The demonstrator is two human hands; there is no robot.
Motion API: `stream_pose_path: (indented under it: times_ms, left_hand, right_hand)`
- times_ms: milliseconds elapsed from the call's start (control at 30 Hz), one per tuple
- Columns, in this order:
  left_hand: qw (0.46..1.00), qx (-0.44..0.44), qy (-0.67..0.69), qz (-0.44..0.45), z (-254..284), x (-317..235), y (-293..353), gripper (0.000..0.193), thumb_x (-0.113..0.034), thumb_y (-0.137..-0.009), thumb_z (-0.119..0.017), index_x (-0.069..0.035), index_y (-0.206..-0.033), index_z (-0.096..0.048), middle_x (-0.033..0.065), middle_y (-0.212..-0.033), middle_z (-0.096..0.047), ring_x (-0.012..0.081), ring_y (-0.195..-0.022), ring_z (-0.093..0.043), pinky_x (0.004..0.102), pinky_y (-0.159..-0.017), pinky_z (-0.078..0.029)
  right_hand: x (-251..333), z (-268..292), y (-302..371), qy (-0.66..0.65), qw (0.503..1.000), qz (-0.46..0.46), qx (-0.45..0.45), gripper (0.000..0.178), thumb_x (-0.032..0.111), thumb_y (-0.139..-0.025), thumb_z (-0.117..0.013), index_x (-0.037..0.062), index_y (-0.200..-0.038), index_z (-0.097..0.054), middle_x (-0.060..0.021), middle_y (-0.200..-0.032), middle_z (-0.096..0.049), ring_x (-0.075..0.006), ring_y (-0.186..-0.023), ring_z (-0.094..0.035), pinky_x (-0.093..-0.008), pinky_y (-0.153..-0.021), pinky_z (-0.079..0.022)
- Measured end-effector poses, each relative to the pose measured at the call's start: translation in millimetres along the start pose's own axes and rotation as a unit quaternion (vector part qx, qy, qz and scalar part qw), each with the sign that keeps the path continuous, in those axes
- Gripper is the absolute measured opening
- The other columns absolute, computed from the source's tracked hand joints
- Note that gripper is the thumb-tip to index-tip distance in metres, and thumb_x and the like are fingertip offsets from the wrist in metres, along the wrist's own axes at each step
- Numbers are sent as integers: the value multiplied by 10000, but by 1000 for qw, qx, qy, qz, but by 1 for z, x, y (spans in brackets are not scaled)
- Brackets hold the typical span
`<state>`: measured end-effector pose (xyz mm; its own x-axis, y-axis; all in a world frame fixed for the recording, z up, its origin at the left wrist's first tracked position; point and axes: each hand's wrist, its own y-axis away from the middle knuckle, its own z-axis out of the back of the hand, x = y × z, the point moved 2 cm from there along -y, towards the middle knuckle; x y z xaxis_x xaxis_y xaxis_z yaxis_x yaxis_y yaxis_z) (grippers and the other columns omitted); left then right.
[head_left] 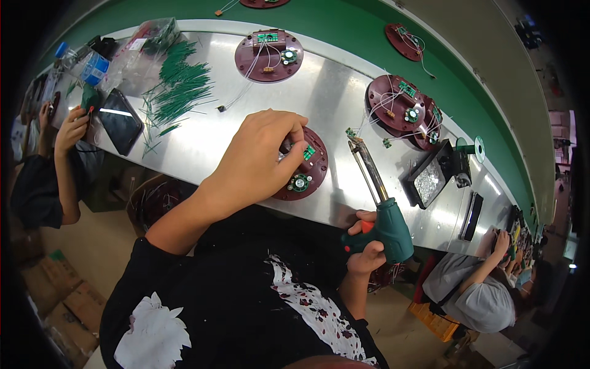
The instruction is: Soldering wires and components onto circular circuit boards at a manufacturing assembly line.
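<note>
The right hand [367, 258] grips a green soldering gun [394, 232]. The left hand [257, 150] curls over the near red plate [317, 170] on the bench [335, 89], its hold hidden. That plate has green parts [299, 182] on. Far plates [287, 71] also show white wires [382, 101], so look more done.

My right hand [367, 253] grips a green soldering gun [395, 234]; my left hand [261, 150] curls over a maroon disc [319, 171] on a metal table [341, 95]. Farther left, I see loose green wires [181, 89] heaped.
</note>
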<state>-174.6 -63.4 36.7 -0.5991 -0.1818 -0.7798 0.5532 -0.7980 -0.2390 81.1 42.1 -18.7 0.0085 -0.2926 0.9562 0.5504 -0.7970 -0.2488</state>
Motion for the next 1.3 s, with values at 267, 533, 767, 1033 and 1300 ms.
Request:
stream_pose_path:
  times_ms: [267,533,767,1033,1300]
  left_hand:
    - [997,-46,-13,-62,-22,-10,-3,149,-112,-916,-719,-22,-1029,-685,115,-1036,-741,340,-1014,-675,431,-974,-469]
    - [996,-23,28,-81,-9,-3,-2,182,-86,-861,-770,-12,-1021,-722,136,-1136,-746,299,-1053,-713,382,-948,-518]
    - [994,93,-58,20,37,-5,5,219,-177,-861,-809,-5,-894,-677,116,-930,-682,266,-871,-676,349,-753,-515]
    - [973,196,-20,121,29,-3,20,165,-115,-879,-797,4,-907,-685,88,-932,-670,161,-767,-643,280,-656,-488]
    - [994,61,24,-87,3,5,2,136,-62,-857,-793,-19,-978,-746,95,-1073,-671,210,-932,-668,301,-790,-519]
  right_hand:
    - [2,0,-3,-1,1000,2,-25,871,760,-971,-495,-95,-1098,-605,-134,-865,-670,-160,-668,-628,-295,-664,-515]
    - [-4,1,-2,-9,998,21,-53,877,771,-982,-446,-88,-1075,-595,-140,-850,-670,-157,-666,-616,-302,-664,-518]
    - [-1,3,-4,-11,998,22,-60,881,780,-985,-420,-81,-1028,-603,-134,-834,-660,-164,-677,-614,-307,-685,-522]
    - [-1,4,-4,-18,998,29,-47,858,752,-1008,-403,-85,-1047,-588,-137,-835,-654,-168,-698,-614,-322,-713,-522]
    - [-5,6,-4,-33,996,50,-73,824,721,-1027,-400,-84,-1096,-562,-159,-870,-669,-163,-700,-610,-316,-700,-508]
